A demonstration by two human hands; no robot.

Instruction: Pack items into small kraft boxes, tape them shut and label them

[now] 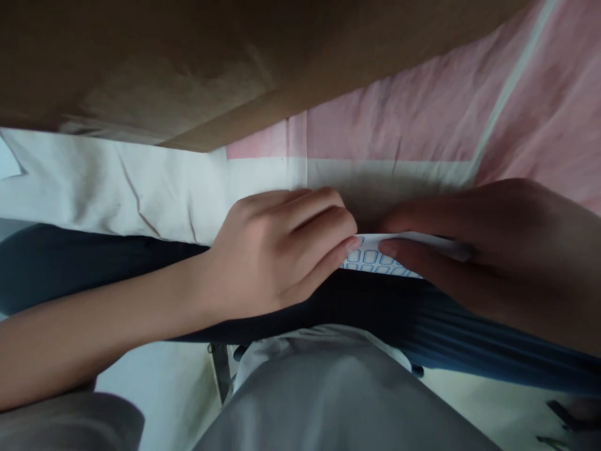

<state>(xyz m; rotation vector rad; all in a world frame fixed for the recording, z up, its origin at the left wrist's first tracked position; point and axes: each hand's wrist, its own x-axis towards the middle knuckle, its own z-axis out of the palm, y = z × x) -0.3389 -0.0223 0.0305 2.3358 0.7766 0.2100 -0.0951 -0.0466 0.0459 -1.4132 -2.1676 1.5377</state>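
A white sheet of blue-bordered labels (373, 257) is held low in front of me, close to the bed's or table's near edge. Its rows of small rounded blue outlines show between my hands. My left hand (291, 244) is closed, its fingers curled and pressed on the sheet's left end. From the other side, my right hand (498, 244) pinches the sheet between thumb and fingers, and a pale fold of it shows inside that grip. The ends of the sheet are hidden by both hands.
A large brown cardboard box (244, 81) stands just beyond my hands, across the upper left. Beneath it lies a pink and white cloth (422, 119). A white paper corner (8, 160) shows at far left. My dark trousers (366, 307) are below the sheet.
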